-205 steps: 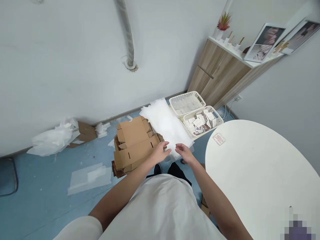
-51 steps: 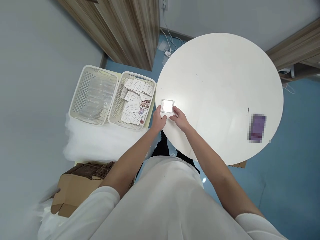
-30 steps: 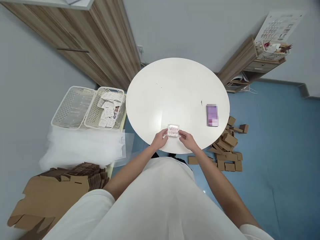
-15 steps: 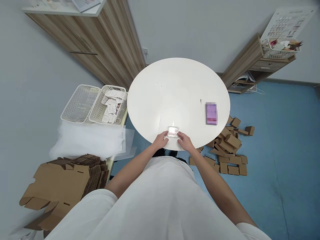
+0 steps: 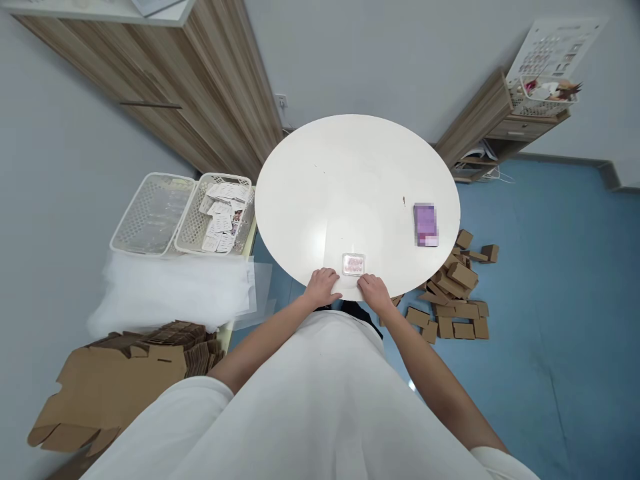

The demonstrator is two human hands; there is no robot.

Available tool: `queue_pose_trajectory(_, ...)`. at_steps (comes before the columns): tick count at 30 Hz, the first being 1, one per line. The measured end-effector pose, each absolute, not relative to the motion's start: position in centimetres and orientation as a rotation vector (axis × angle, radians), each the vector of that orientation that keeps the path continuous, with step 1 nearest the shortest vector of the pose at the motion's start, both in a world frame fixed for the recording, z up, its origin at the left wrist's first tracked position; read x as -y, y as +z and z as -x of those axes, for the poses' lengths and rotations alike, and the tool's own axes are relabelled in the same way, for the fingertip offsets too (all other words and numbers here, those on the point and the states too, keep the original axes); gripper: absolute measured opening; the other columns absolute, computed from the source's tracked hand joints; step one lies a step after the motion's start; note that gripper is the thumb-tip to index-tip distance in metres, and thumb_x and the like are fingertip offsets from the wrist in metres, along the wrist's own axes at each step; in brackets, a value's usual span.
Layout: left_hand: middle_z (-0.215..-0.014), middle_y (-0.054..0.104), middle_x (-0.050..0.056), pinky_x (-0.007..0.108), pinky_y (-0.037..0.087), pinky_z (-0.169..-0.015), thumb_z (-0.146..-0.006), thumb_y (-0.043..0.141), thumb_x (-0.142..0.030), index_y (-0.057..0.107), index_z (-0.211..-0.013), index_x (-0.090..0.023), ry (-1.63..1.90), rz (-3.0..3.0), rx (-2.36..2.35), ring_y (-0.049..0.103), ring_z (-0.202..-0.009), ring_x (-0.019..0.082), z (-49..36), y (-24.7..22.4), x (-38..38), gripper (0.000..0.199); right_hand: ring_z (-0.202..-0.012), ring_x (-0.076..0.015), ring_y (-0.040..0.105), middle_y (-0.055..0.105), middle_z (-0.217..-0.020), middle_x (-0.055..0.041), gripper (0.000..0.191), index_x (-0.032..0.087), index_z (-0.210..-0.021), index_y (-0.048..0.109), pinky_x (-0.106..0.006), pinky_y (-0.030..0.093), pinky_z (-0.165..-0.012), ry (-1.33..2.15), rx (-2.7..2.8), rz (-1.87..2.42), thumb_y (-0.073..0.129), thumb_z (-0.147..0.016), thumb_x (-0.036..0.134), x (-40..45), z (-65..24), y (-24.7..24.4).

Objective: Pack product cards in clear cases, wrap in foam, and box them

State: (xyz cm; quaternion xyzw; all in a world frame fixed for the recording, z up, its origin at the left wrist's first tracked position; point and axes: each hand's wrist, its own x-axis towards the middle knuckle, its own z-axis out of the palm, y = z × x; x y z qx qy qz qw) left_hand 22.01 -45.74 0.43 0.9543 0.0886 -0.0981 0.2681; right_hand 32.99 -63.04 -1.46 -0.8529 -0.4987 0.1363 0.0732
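Note:
A small clear plastic case (image 5: 353,265) lies flat on the white oval table (image 5: 350,173), close to its near edge. Rows of small pink pieces show through it, too small to name. To the case's left, my left hand (image 5: 321,289) rests on the tabletop with its thumb apart from the fingers, holding nothing. My right hand (image 5: 374,292) lies by the lower right corner of the case, fingers loosely bent on the table. Whether its fingertips touch the case is hard to tell. Nothing shows in that hand.
A purple pack (image 5: 425,225), blurred out, lies at the table's right. Left stand a basket of printed cards (image 5: 220,213), a basket of clear bags (image 5: 155,213), white translucent sheets (image 5: 175,290) and flattened cardboard boxes (image 5: 115,387). Small brown boxes (image 5: 463,275) are heaped on the floor.
My hands have come off the sides of the case and moved slightly towards me. The case now lies by itself on the table, and its bright glare is gone.

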Motion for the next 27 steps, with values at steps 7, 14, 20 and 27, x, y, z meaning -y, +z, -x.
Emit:
queue_pose_trajectory(7,-0.095,0.059,0.008,0.038,0.033,-0.084,-0.078,0.041,-0.012,0.058,-0.088,-0.020,-0.217,-2.675,-0.127,0.051,-0.093,0.022,-22.0,0.2,44.8,0.021,-0.088,-0.0216,0.050,0.056,-0.099,-0.0099,0.020,0.018,-0.095,0.054,-0.032,0.038,-0.073,0.461,1.328,2.493,0.039,-0.086,0.028,63.8,-32.0,-0.2)
queue_pose_trajectory(14,-0.092,0.064,0.005,0.035,0.038,-0.079,-0.085,0.035,-0.023,0.059,-0.091,-0.021,-0.230,-2.517,-0.179,0.055,-0.088,0.020,-22.4,-0.3,43.5,0.026,-0.102,-0.0237,0.048,0.054,-0.112,-0.0106,0.023,0.020,-0.098,0.053,-0.037,0.039,-0.082,0.474,1.082,2.504,0.038,-0.086,0.032,65.7,-32.5,-0.6)
queue_pose_trajectory(20,-0.078,0.064,0.000,0.027,0.042,-0.061,-0.088,0.030,-0.033,0.057,-0.088,-0.023,-0.304,-2.308,-0.424,0.058,-0.071,0.017,-24.0,-0.2,42.2,0.028,-0.072,-0.0161,0.052,0.057,-0.078,-0.0036,0.032,0.020,-0.077,0.052,-0.027,0.038,-0.060,0.645,0.825,2.549,0.027,-0.090,0.036,64.0,-35.4,-0.1)
queue_pose_trajectory(27,-0.075,0.061,0.003,0.031,0.037,-0.066,-0.085,0.035,-0.025,0.056,-0.078,-0.020,-0.376,-2.555,-0.585,0.056,-0.069,0.018,-26.0,-0.5,42.9,0.023,-0.064,-0.0155,0.048,0.055,-0.072,-0.0042,0.028,0.019,-0.073,0.052,-0.026,0.030,-0.054,0.618,0.810,2.787,0.032,-0.087,0.032,61.7,-36.1,-0.9)
